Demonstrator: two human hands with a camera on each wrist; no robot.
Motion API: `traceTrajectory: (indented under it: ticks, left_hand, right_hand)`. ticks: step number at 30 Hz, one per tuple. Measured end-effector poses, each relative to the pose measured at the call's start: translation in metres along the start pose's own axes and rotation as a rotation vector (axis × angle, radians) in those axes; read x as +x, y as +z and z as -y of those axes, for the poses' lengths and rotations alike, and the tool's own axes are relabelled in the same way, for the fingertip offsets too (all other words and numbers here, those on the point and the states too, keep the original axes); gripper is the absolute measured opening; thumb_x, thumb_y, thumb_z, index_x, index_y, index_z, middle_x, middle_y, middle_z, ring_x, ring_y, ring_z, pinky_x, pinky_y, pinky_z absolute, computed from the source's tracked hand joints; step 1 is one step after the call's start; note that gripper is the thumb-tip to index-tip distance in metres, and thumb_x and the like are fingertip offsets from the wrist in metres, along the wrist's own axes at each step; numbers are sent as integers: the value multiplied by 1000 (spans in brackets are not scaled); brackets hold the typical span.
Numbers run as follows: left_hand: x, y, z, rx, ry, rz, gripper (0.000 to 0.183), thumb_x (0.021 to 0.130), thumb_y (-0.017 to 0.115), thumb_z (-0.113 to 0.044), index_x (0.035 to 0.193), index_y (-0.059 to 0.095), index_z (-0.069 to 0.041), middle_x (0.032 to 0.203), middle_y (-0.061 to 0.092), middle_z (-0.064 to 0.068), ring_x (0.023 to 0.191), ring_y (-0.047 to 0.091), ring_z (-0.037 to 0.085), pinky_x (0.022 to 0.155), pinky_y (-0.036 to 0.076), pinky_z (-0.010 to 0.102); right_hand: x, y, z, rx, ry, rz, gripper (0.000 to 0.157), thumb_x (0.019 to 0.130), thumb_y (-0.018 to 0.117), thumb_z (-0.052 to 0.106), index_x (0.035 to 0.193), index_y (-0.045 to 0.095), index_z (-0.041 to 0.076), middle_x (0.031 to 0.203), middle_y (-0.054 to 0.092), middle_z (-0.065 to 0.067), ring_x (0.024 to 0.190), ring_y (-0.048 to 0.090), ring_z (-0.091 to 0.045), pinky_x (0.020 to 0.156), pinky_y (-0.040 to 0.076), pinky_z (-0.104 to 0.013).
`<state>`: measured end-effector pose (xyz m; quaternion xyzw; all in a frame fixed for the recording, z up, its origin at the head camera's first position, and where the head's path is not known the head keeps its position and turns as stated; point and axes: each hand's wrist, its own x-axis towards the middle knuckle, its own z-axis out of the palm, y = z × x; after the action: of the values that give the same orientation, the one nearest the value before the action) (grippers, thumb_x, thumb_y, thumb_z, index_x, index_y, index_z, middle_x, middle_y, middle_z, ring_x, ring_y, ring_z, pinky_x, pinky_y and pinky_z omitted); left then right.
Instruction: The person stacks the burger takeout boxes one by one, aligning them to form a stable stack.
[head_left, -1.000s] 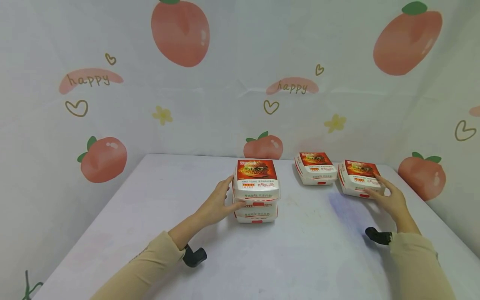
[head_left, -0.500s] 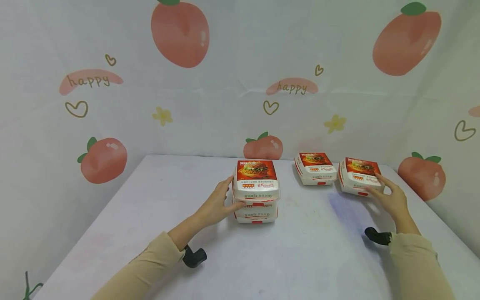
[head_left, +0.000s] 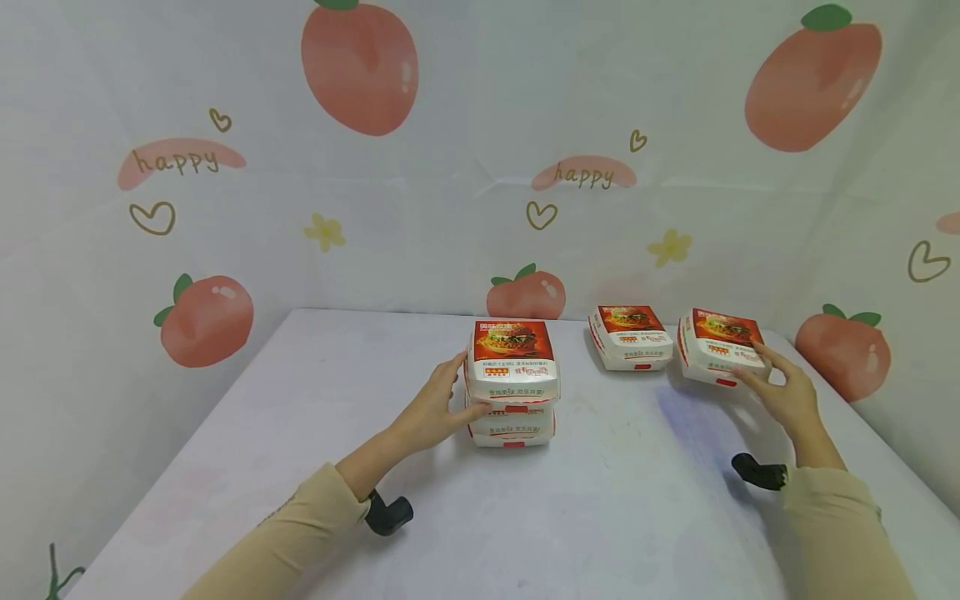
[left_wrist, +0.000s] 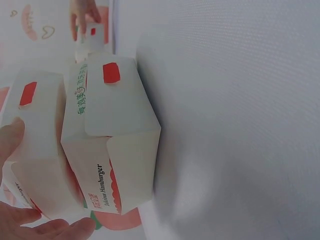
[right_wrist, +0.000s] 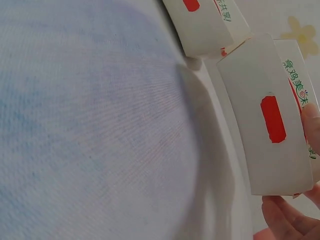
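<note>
Two white hamburger boxes with red burger-picture lids stand stacked mid-table. My left hand [head_left: 429, 408] holds the upper box [head_left: 513, 373] by its left side, thumb at the front; the fingers on its far side are partly hidden in the head view. Below it, the lower box [left_wrist: 112, 100] sits on the table, its top covered. At the back right, my right hand [head_left: 789, 402] grips another hamburger box [head_left: 712, 358] at its right side, thumb on the front. A shadowed gap shows beneath this box in the right wrist view. Just left of it rests one more hamburger box [head_left: 632, 343].
A white tabletop [head_left: 585, 517] bears a bluish smudge near the right-hand boxes. Behind it hangs a white cloth [head_left: 420, 242] printed with peaches and hearts. Black curved pieces [head_left: 390, 514] stick out at both wrists.
The right-hand box has risen slightly off the table and tilted a little, with my right hand moving up with it. My left hand and the stack have stayed still.
</note>
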<state>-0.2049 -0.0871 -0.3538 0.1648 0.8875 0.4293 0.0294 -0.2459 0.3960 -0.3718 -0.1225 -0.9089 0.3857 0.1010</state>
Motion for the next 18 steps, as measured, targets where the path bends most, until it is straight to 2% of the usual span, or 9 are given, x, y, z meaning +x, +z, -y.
traceTrajectory:
  ticks: [9,18]
  left_hand:
    - [0,0,0,13,6,-4,92,83,70,-36,150,14,-8,149,28,16,134,37,31,106,40,50]
    - [0,0,-1,12,4,-7,91,83,70,-35,150,15,-10,148,30,14,133,38,30,106,40,50]
  right_hand:
    - [2,-3,3,44,-19,-11,76,90,53,49,147,20,12,152,10,-29,138,7,-52,105,14,-73]
    - [2,-4,11,51,-92,-26,75,90,56,46,147,22,12,152,13,-29,138,11,-51,103,18,-73]
